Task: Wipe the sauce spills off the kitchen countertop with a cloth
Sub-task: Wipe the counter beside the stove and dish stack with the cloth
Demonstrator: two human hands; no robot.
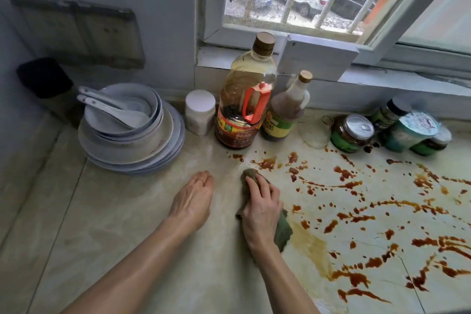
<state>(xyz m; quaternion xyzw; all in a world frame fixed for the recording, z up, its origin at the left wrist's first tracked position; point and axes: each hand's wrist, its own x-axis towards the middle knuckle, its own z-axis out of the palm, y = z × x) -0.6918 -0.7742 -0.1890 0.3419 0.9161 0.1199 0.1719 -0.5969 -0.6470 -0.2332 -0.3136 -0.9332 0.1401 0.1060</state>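
Reddish-brown sauce spills (356, 211) streak and dot the right half of the pale marble-look countertop (127, 224). My right hand (260, 209) presses down on a crumpled grey-green cloth (283, 231) at the left edge of the spills; the cloth sticks out past my fingertips and beside my wrist. A smeared yellowish patch (311, 245) lies just right of the cloth. My left hand (195, 199) rests flat on the counter, palm down, fingers together, holding nothing, a hand's width left of the cloth.
A stack of plates and bowls with spoons (130, 125) stands at the back left. A white jar (200, 112), a large oil bottle (246, 94) and a dark sauce bottle (286, 109) stand behind the hands. Jars and cans (356, 132) line the back right under the window.
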